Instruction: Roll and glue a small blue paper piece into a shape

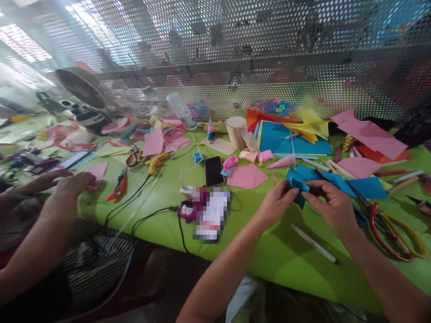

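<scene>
Both hands pinch one blue paper (298, 186) above the desk (269, 251): left hand (278, 202) closed on its left edge, right hand (332, 204) on its right, just left of the scissors (390, 229).

head cam | looks forward-down | close over green table (161, 211) | one view only

Bright, even light is cast from ceiling panels (23, 42) at upper left — glare is seen there. Soft shadows are thrown on the green surface (276, 251). Edges are bent and blurred — two patches are pixelated.
</scene>
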The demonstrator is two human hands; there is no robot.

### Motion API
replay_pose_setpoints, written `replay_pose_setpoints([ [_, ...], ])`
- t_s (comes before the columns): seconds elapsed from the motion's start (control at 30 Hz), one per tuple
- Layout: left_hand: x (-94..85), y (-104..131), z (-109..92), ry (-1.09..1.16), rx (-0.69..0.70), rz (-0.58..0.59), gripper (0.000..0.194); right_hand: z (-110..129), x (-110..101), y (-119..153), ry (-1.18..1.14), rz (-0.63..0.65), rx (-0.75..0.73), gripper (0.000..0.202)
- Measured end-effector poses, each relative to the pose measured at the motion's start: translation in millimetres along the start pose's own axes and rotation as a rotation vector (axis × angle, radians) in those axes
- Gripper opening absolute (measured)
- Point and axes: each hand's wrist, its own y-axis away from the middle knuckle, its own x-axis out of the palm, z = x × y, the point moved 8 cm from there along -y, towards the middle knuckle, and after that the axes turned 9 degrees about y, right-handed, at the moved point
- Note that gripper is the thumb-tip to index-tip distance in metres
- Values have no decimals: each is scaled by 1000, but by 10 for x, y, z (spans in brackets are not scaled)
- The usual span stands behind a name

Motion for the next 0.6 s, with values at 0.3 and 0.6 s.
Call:
replay_pose_setpoints([
  [0.3,-21,18,2,36,38,-72,51,-30,124,-14,-136,75,75,37],
  [0.6,-18,41,-26,-14,89,-128,48,-1,216,-16,-116,151,60,32],
])
